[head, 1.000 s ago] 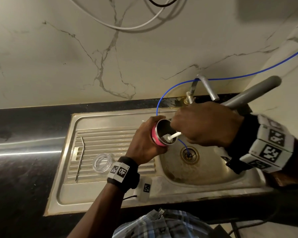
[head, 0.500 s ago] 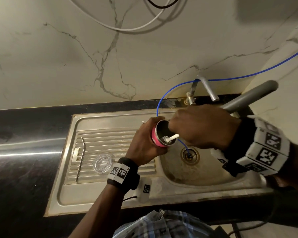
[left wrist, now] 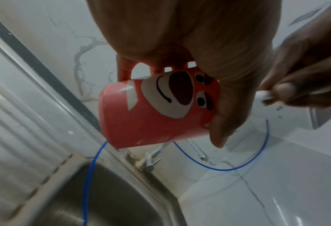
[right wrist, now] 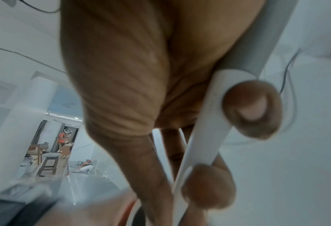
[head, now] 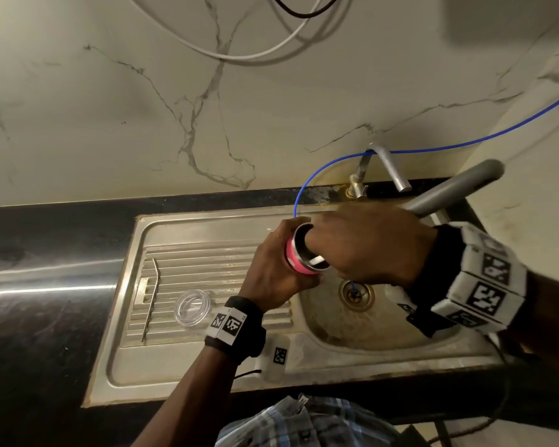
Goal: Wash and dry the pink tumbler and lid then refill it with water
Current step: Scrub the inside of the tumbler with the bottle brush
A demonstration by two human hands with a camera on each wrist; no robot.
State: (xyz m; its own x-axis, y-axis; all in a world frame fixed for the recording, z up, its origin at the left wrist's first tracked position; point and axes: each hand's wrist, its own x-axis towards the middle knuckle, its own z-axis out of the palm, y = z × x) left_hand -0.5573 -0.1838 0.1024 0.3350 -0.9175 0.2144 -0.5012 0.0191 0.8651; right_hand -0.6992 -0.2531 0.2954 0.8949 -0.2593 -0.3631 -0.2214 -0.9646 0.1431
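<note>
Now brush (head: pixel 317 260) pushed deeper into pink tumbler (head: pixel 299 253); white bristles seen before are hidden. Left hand (head: pixel 273 269) wraps around tumbler, tipped sideways over sink (head: pixel 207 366) bowl. Right hand (head: pixel 365 250) grips brush handle, fingers curled, close against tumbler mouth. Clear lid (head: pixel 192 307) lies on sink's ridged part beside bent straw (head: pixel 150 298).

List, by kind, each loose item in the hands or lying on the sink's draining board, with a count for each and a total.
Pink tumbler: 1, in the left hand
Bottle brush: 1, in the right hand
Clear lid: 1, on the draining board
Metal straw: 1, on the draining board
Total: 4
</note>
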